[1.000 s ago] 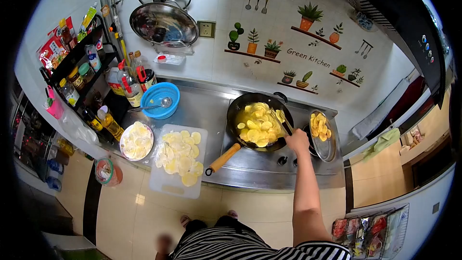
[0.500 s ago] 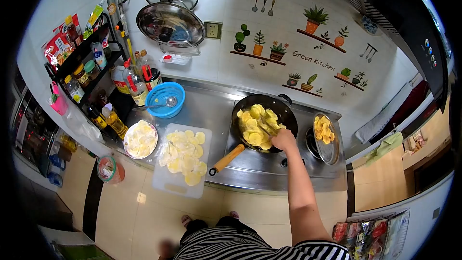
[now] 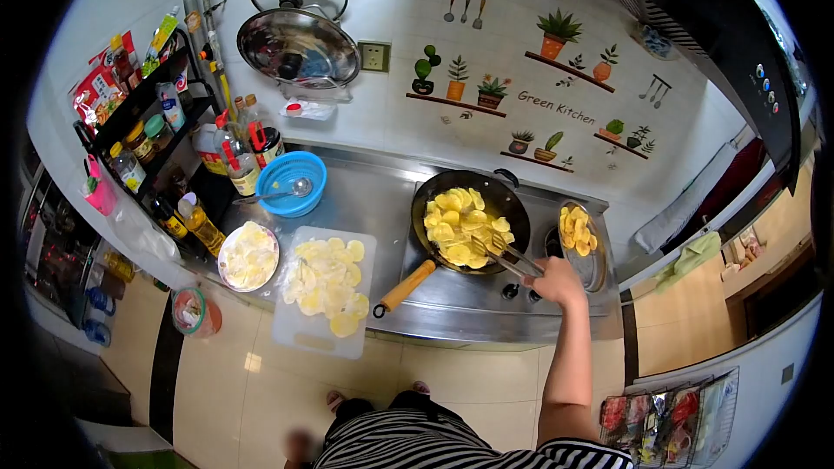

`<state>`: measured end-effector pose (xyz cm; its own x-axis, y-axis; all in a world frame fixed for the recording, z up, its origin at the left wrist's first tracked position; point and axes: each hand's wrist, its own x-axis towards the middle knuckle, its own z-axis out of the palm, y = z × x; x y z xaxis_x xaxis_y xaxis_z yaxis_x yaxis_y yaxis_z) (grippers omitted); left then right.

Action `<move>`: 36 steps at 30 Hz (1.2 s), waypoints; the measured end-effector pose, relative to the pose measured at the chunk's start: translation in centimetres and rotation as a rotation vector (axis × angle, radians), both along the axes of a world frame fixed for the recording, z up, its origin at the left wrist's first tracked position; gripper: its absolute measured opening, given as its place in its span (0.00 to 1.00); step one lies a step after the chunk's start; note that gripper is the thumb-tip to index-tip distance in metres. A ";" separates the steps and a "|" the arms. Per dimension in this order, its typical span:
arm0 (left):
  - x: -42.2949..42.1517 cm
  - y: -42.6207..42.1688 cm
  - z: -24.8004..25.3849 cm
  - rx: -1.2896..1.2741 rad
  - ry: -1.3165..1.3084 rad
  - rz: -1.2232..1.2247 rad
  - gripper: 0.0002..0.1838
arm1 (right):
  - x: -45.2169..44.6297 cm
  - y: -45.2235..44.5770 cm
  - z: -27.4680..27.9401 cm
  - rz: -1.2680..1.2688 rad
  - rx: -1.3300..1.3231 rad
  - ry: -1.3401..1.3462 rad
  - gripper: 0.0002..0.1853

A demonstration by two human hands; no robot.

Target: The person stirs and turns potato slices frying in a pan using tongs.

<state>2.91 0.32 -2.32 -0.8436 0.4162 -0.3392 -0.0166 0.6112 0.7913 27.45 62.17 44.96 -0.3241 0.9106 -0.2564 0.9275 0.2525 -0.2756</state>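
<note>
Gripped a pair of metal tongs (image 3: 521,262) in the right hand (image 3: 558,281), with fingers closed round the arms and tips down among the yellow slices (image 3: 453,219) at the near right side of the dark wok (image 3: 502,198). Saw those slices thin, rounded and glossy, mostly bright yellow with some paler, overlapping in a loose heap across the wok's bottom. Found golden slices (image 3: 576,230), deeper in colour, bunched on the metal tray (image 3: 594,274) just right of the wok. Saw pale slices (image 3: 330,282), mottled white, spread on the cutting board (image 3: 317,341) on the counter (image 3: 365,195), and others similarly whitish heaped on the round plate (image 3: 228,280) beside it. Made out the left hand (image 3: 298,446) only as a blur beside the striped shirt (image 3: 417,445); could not tell whether open or closed.
</note>
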 end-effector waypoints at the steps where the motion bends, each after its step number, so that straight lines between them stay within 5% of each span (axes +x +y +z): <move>1: 0.2 0.2 -0.2 -0.018 0.056 -0.027 0.14 | 0.5 -0.1 -0.4 -0.002 0.000 -0.001 0.24; 15: 1.1 0.2 -0.9 0.197 0.026 0.089 0.12 | -3.1 3.0 -6.2 -0.011 0.061 -0.007 0.24; 24: 3.2 -0.1 3.8 -0.222 0.217 -0.089 0.18 | -3.9 4.5 -6.4 -0.093 0.155 0.098 0.23; 26: 2.7 0.8 4.9 -0.028 -0.395 0.308 0.22 | -4.3 4.7 -5.1 -0.100 0.151 0.099 0.23; 27: 3.1 0.6 4.7 -0.029 -0.397 0.309 0.22 | -4.5 5.0 -4.6 -0.113 0.148 0.100 0.23; 30: 3.9 -0.3 2.7 -0.116 0.156 0.013 0.21 | -5.2 7.3 -5.4 -0.134 0.165 0.076 0.22; 36: 2.1 -0.9 1.3 -0.064 -0.011 0.059 0.19 | -8.0 10.7 -8.1 -0.155 0.165 0.054 0.24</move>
